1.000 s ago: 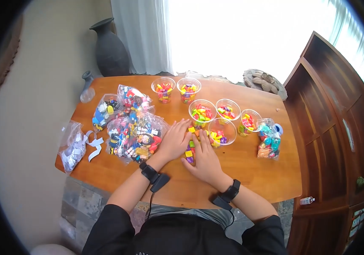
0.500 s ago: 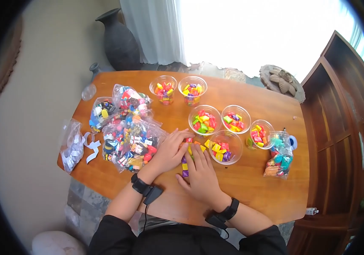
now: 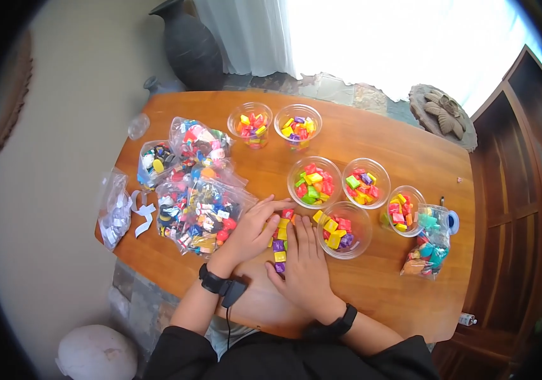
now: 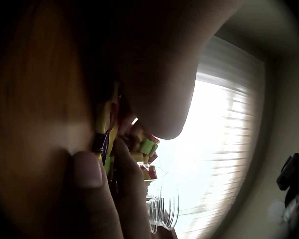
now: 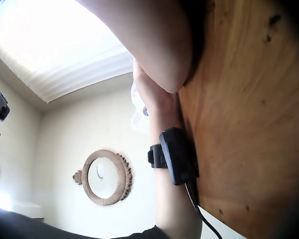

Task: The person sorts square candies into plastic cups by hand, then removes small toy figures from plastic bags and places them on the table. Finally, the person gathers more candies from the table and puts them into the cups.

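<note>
Between the two hands, small wrapped candies [image 3: 280, 256] in yellow, purple, red and green lie packed in a narrow group on the wooden table [image 3: 397, 301]. Along their left side rests the left hand [image 3: 249, 233], fingers extended toward the far side. The right hand [image 3: 306, 269] lies flat with straight fingers against their right side, partly covering them. In the left wrist view, fingertips touch the candies [image 4: 105, 142]. A clear cup [image 3: 345, 230] of candies stands just right of the right hand. The right wrist view shows no candies.
Several more candy cups [image 3: 314, 182] stand beyond and to the right. Bags of small toys [image 3: 204, 215] lie left of the left hand, with a bag of white pieces [image 3: 115, 212] and a white strip [image 3: 145, 215] farther left. Another toy bag [image 3: 427, 249] sits at the right.
The head view has shifted, so the table appears turned and moved. The hands remain beside the candies, and more of the candy group shows between them.
</note>
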Demonstrator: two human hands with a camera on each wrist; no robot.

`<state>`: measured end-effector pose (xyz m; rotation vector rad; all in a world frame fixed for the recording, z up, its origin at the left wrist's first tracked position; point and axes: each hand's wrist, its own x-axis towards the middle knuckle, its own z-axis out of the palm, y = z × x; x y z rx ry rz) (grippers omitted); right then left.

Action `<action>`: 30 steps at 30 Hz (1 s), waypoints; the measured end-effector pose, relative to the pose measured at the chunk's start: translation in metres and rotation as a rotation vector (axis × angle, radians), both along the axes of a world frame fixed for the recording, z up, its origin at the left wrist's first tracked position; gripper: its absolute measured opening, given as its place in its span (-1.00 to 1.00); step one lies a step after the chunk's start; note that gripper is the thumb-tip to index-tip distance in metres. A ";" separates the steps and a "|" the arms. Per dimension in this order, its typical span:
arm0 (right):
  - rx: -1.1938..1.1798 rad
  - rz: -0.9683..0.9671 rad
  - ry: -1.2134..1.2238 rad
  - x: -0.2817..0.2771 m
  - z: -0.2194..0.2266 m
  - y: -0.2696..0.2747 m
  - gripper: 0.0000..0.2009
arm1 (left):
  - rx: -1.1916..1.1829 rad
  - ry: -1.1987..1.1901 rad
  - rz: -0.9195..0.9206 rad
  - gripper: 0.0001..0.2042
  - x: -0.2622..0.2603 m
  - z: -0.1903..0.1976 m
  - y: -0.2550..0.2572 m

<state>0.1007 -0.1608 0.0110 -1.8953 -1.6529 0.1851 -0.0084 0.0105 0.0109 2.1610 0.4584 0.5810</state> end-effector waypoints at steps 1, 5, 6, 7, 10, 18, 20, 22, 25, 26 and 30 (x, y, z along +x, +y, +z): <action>-0.006 0.010 -0.028 0.000 0.000 0.000 -0.08 | 0.009 -0.024 0.002 -0.66 -0.001 -0.001 -0.001; -0.013 0.016 -0.072 0.003 -0.002 0.001 -0.09 | -0.016 -0.013 -0.006 -0.66 -0.002 -0.001 -0.001; -0.039 0.037 -0.075 0.004 0.001 0.000 -0.09 | -0.020 -0.028 0.000 -0.66 -0.001 -0.002 -0.001; -0.064 0.052 -0.079 0.006 0.003 0.000 -0.09 | -0.023 -0.043 -0.001 -0.66 0.000 -0.003 0.000; -0.046 0.071 -0.075 0.013 0.003 0.001 -0.11 | -0.069 -0.068 0.011 -0.67 0.003 0.003 -0.003; 0.026 -0.003 0.032 0.009 0.015 0.007 -0.10 | -0.005 -0.085 0.002 -0.70 0.008 -0.004 0.003; 0.028 -0.047 0.030 0.004 0.018 0.009 -0.12 | -0.002 -0.108 0.024 -0.70 0.007 -0.007 0.002; 0.022 -0.084 0.016 0.003 0.018 0.009 -0.14 | 0.039 -0.104 0.001 -0.69 0.007 -0.006 0.004; 0.026 -0.105 0.023 0.003 0.011 0.011 -0.17 | 0.062 -0.113 -0.011 -0.67 0.005 -0.010 0.002; 0.041 -0.120 0.004 0.003 0.008 0.011 -0.19 | 0.050 -0.124 -0.024 -0.67 0.005 -0.011 0.005; 0.069 -0.185 -0.005 0.005 0.000 0.010 -0.22 | 0.055 -0.121 -0.035 -0.67 0.004 -0.013 0.004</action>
